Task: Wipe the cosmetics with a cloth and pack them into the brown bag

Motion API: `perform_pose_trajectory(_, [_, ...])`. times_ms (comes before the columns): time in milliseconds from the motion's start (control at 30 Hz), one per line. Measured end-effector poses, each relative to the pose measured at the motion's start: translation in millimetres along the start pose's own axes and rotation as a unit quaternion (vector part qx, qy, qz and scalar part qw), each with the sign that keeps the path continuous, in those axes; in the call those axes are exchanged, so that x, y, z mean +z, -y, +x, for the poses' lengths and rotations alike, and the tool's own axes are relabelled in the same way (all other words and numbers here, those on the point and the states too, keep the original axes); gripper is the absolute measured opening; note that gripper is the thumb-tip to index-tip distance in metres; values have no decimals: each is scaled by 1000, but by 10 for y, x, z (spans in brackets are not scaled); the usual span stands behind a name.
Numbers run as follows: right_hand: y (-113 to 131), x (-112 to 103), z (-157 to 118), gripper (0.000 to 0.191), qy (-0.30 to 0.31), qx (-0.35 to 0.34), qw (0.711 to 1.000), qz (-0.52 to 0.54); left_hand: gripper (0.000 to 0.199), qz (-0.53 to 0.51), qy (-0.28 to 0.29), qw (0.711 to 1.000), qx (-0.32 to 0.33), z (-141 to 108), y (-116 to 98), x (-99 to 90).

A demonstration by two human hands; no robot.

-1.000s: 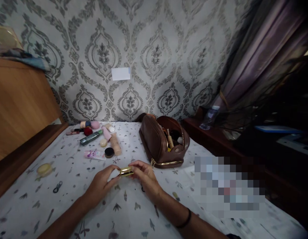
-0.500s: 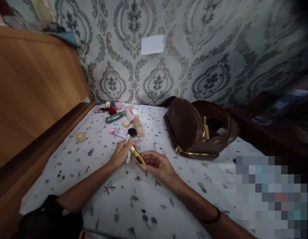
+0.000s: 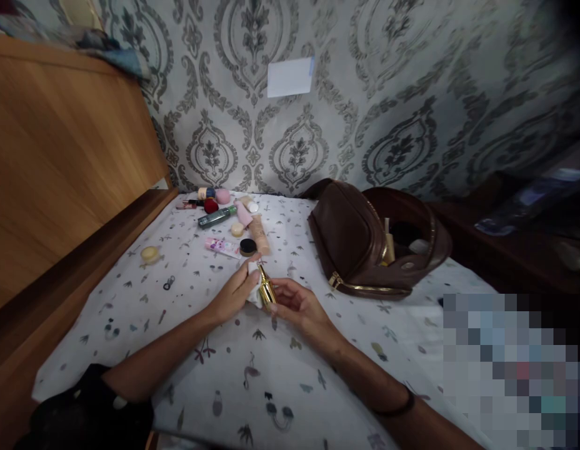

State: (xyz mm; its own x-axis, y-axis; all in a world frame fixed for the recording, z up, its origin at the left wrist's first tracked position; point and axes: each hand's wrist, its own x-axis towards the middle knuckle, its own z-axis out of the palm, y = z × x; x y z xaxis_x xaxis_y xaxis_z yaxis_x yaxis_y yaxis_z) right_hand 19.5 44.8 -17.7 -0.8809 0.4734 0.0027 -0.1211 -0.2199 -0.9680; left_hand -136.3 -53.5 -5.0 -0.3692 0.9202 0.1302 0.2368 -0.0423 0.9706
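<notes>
A shiny gold cosmetic bottle (image 3: 267,292) with a narrow top is gripped at its lower end by my right hand (image 3: 304,309). My left hand (image 3: 234,291) is closed on a folded white wipe (image 3: 254,296), which lies against the bottle's side. The thumb and fingers of the left hand are close to the narrow top. Just beyond the hands lie a round black-lidded jar (image 3: 247,247), a beige tube (image 3: 259,235) and a pink-and-white tube (image 3: 221,247).
Farther back sit a green tube (image 3: 217,217), a red puff (image 3: 210,205) and a pink sponge (image 3: 223,197). A round yellowish case (image 3: 150,254) is off to the left. An open brown bag (image 3: 350,244) stands on the right, and a wooden panel (image 3: 74,150) borders the left.
The gold bottle has turned more upright. My left hand has shifted slightly right with the wipe, which now shows wider beside the bottle. The other items stay put.
</notes>
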Motion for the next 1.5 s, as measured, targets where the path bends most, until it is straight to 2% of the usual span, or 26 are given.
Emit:
perform_pose_trajectory(133, [9,-9,-1,45,-10,-12,1000,0,55,34,-1,999,19,-39,4,27])
perform_pose_trajectory(267, [58,13,-33,42,25,-4,1000,18,41,24,19,999,21,-57,-39,18])
perform_pose_trajectory(367, [79,38,-50,42,41,11,997,59,33,23,-15,999,44,-48,-73,4])
perform_pose_trajectory(500, [59,63,-48,45,28,31,998,42,36,34,-54,997,52,-24,-77,-5])
perform_pose_trajectory(667, [46,77,-43,50,8,28,999,27,45,33,-77,996,31,-10,-48,-4])
perform_pose_trajectory(733, [66,78,-48,50,5,27,998,51,44,25,-65,997,39,-16,-54,-4])
perform_pose_trajectory(900, [127,72,-64,39,33,44,993,108,40,33,12,997,75,-45,-108,-11])
perform_pose_trajectory(1033, [124,81,-56,38,44,57,993,94,34,28,-12,998,58,-42,-99,-19])
perform_pose_trajectory(1167, [83,87,-39,39,23,39,997,56,41,20,-45,998,42,-20,-58,-24])
perform_pose_trajectory(1233, [78,84,-42,40,21,43,997,63,44,7,-40,999,35,-16,-55,-24])
perform_pose_trajectory(1367, [114,75,-66,48,32,74,990,114,43,-16,8,999,34,-28,-95,-20])
perform_pose_trajectory(1500, [137,76,-70,42,40,84,988,126,40,14,-15,999,49,-41,-111,-15])
